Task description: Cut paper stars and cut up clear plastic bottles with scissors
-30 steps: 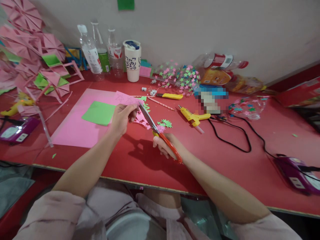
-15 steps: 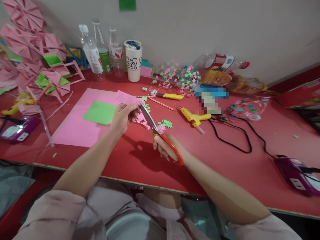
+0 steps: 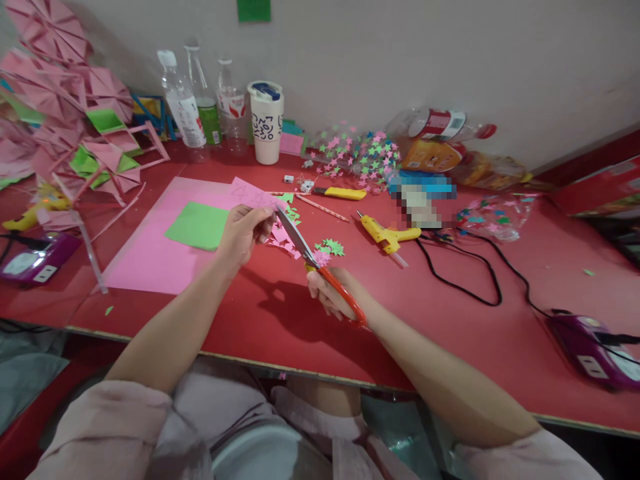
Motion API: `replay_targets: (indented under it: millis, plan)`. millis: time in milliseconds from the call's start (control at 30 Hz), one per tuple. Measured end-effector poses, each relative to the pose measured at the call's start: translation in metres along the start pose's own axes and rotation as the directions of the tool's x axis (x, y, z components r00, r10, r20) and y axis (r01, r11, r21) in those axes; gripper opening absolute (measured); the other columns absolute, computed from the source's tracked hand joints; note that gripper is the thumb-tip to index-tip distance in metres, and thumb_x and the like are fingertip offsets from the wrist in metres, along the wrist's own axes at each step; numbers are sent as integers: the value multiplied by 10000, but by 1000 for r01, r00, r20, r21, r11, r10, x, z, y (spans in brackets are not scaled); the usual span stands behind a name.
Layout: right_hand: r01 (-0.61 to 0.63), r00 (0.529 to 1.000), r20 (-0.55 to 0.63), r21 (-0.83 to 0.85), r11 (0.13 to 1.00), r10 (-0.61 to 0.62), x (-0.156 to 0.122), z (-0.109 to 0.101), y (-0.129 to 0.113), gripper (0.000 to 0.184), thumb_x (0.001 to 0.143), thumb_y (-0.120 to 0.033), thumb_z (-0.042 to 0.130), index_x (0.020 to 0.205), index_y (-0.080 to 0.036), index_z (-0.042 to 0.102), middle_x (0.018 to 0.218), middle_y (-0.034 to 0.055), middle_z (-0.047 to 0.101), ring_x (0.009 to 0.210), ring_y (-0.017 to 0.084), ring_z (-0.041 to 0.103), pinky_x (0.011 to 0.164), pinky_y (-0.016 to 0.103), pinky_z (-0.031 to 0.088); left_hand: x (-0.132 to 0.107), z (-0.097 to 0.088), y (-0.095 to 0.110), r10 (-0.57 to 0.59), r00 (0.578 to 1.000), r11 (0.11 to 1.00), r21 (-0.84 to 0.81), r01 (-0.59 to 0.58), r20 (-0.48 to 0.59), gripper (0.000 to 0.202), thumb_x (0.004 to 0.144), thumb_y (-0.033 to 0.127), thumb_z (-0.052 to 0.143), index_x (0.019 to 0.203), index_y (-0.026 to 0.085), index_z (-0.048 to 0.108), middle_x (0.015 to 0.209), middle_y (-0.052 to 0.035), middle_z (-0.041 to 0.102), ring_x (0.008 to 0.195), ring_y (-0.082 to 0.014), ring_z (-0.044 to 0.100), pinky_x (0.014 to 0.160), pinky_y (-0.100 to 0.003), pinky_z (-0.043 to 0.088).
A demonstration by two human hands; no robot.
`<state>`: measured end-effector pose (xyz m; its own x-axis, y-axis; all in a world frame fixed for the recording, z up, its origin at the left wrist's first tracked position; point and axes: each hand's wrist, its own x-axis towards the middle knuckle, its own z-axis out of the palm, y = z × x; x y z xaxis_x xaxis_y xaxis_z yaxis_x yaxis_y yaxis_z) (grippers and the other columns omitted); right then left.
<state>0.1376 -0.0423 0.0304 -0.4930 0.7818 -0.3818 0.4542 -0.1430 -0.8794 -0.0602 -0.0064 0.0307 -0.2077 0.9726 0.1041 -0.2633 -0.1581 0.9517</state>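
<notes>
My left hand (image 3: 243,231) pinches a small pink paper sheet (image 3: 251,195) with star outlines drawn on it, held just above the red table (image 3: 280,313). My right hand (image 3: 334,295) grips the red-handled scissors (image 3: 320,265), whose blades point up-left into the pink sheet's edge beside my left fingers. Under the blades lie pink offcuts (image 3: 283,238) and small cut-out green and pink stars (image 3: 329,249).
A large pink sheet (image 3: 150,253) with a green square (image 3: 198,225) lies to the left. A yellow glue gun (image 3: 386,233) with a black cord (image 3: 465,280), a yellow knife (image 3: 340,193), a white cup (image 3: 267,122), bottles (image 3: 183,100), bags of stars (image 3: 357,153) and pink folded paper shapes (image 3: 60,113) surround the work area.
The hands, pink sheet and scissors have shifted only slightly; the blades stay at the sheet's edge.
</notes>
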Motion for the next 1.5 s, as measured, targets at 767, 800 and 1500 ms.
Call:
replay_targets:
  millis: [767, 800, 1500]
  plan:
    - [-35, 999, 6, 15, 999, 35, 5, -2, 5, 468, 781, -622, 546, 581, -210, 451, 300, -99, 348, 238, 73, 376, 304, 206, 330, 1, -2, -3, 7, 1000, 1000, 0, -7, 9, 202, 661, 252, 572, 477, 169, 573, 396, 34, 477, 346, -30, 385, 330, -170, 256]
    - [-33, 999, 3, 20, 999, 33, 6, -2, 6, 472, 778, -628, 544, 580, -209, 456, 298, -99, 347, 237, 74, 375, 305, 207, 330, 2, -2, -4, 13, 1000, 1000, -5, -13, 14, 200, 665, 254, 572, 484, 168, 578, 397, 34, 479, 347, -31, 388, 331, -171, 259]
    - [105, 994, -6, 97, 990, -105, 0, 4, 8, 532, 789, -698, 473, 638, -188, 510, 330, -99, 370, 279, 67, 387, 450, 242, 461, -11, 9, -15, -56, 998, 998, 36, 55, 23, 264, 787, 348, 571, 583, 181, 575, 477, 42, 477, 409, -43, 396, 400, -196, 276]
